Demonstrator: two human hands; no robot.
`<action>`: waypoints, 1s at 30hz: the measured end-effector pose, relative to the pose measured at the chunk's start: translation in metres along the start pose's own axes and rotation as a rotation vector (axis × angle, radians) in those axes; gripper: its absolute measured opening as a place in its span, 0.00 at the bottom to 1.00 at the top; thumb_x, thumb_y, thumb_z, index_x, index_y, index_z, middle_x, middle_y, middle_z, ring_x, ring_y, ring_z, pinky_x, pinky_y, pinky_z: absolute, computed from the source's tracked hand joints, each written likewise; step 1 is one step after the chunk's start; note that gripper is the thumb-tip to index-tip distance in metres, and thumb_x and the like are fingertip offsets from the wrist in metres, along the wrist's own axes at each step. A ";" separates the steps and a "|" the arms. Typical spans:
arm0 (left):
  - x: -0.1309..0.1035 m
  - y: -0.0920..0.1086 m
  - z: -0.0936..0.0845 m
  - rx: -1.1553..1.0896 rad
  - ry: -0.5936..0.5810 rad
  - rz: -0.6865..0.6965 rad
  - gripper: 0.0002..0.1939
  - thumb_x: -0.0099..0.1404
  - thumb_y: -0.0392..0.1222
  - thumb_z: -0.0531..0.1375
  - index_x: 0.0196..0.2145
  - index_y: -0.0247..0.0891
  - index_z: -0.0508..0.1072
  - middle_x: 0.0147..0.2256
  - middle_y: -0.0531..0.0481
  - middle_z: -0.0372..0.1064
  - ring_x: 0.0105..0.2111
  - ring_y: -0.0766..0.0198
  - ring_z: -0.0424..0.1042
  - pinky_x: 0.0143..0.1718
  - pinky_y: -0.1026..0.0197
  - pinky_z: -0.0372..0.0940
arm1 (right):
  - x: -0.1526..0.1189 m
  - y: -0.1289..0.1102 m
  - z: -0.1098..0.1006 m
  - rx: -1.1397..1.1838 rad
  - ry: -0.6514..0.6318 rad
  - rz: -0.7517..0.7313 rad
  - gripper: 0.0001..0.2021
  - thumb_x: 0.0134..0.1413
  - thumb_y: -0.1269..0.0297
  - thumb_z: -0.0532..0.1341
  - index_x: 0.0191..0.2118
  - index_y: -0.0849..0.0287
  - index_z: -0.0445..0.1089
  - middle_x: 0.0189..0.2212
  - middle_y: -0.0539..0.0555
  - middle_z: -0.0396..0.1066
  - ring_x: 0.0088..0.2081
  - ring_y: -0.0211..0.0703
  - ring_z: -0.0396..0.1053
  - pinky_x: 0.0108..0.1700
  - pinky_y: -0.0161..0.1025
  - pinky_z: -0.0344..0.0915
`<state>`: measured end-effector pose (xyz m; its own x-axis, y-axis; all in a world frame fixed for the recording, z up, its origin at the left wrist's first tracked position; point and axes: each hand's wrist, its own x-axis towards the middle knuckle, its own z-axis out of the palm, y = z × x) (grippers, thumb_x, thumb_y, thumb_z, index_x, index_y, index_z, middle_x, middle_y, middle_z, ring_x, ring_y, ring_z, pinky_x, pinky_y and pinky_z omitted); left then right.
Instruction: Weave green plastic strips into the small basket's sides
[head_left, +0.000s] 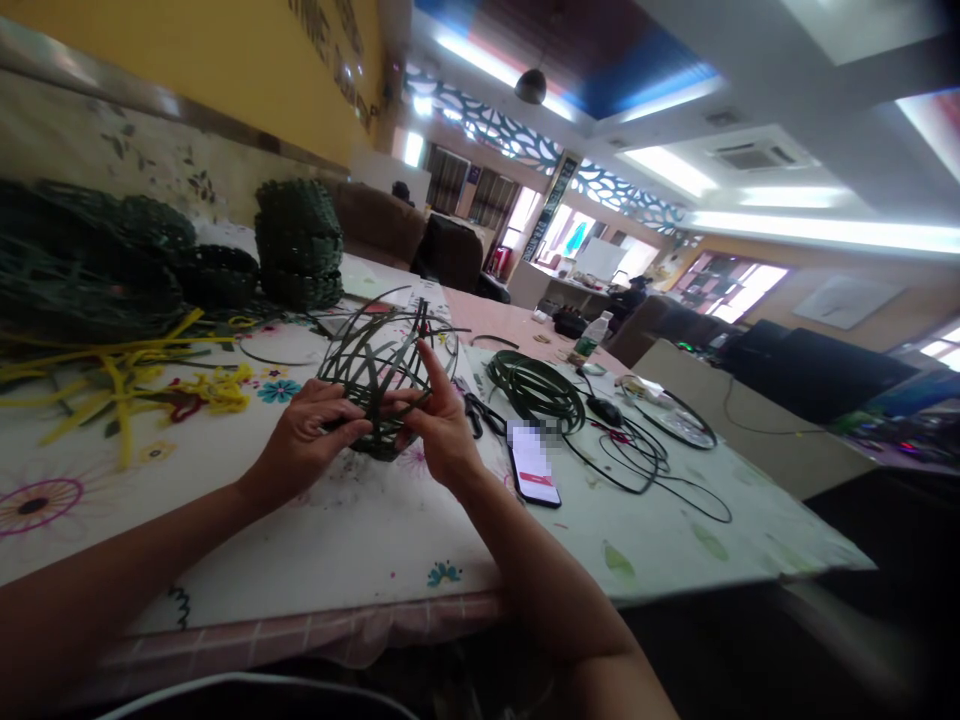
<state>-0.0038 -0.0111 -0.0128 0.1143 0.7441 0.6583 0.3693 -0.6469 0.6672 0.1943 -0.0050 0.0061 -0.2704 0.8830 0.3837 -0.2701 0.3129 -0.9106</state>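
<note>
A partly woven basket of dark green strips [379, 372] stands on the flowered tablecloth, its long strips curving upward above a denser woven base. My left hand [311, 435] is closed on the basket's left side, thumb pressed along the weave. On the right side, my right hand [442, 420] pinches the weave between thumb and fingers, while its index finger points up beside the strips. Part of the fingers of both hands is hidden behind the strips. Just right of the basket lie black-handled scissors [480, 410].
Coiled green strips [536, 390], a phone [534, 465] and a plastic bottle [591, 338] lie or stand to the right. Yellow strips [120, 385] are spread at the left. Finished-looking green woven baskets [298, 240] stand behind them. The table's front edge [322, 632] runs below my forearms.
</note>
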 end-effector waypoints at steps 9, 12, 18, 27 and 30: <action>0.006 0.002 -0.005 0.010 -0.060 -0.011 0.12 0.63 0.53 0.65 0.26 0.45 0.80 0.27 0.49 0.71 0.39 0.53 0.68 0.46 0.52 0.65 | -0.002 -0.003 0.002 -0.144 -0.066 -0.088 0.39 0.63 0.71 0.58 0.75 0.44 0.46 0.49 0.53 0.80 0.33 0.39 0.78 0.22 0.32 0.73; 0.006 0.002 -0.003 0.017 -0.044 -0.025 0.13 0.63 0.53 0.65 0.27 0.45 0.81 0.27 0.49 0.70 0.39 0.53 0.68 0.46 0.51 0.65 | -0.001 -0.002 0.002 -0.166 -0.053 -0.103 0.39 0.63 0.71 0.58 0.75 0.43 0.46 0.43 0.50 0.79 0.32 0.38 0.76 0.23 0.32 0.74; 0.005 0.002 -0.002 -0.012 0.002 -0.047 0.15 0.64 0.56 0.64 0.28 0.45 0.80 0.29 0.48 0.71 0.41 0.52 0.69 0.46 0.50 0.67 | -0.002 0.002 0.007 -0.074 -0.012 -0.070 0.40 0.65 0.64 0.60 0.76 0.40 0.43 0.37 0.47 0.71 0.35 0.38 0.71 0.28 0.34 0.78; 0.005 0.008 -0.001 -0.028 0.070 -0.124 0.10 0.63 0.50 0.65 0.27 0.45 0.79 0.29 0.49 0.70 0.40 0.54 0.69 0.47 0.50 0.66 | -0.002 0.010 0.015 -0.026 0.254 -0.127 0.32 0.58 0.64 0.65 0.67 0.43 0.58 0.35 0.44 0.66 0.32 0.36 0.74 0.30 0.34 0.79; 0.008 0.007 -0.002 -0.041 0.086 -0.164 0.10 0.62 0.50 0.65 0.27 0.44 0.79 0.28 0.50 0.68 0.38 0.55 0.68 0.45 0.51 0.64 | -0.004 0.009 0.020 -0.068 0.303 -0.175 0.26 0.61 0.63 0.63 0.63 0.45 0.58 0.34 0.44 0.67 0.33 0.37 0.76 0.34 0.37 0.81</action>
<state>-0.0017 -0.0100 -0.0018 -0.0239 0.8244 0.5655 0.3386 -0.5256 0.7805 0.1741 -0.0129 -0.0011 0.0636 0.8742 0.4813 -0.2232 0.4825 -0.8470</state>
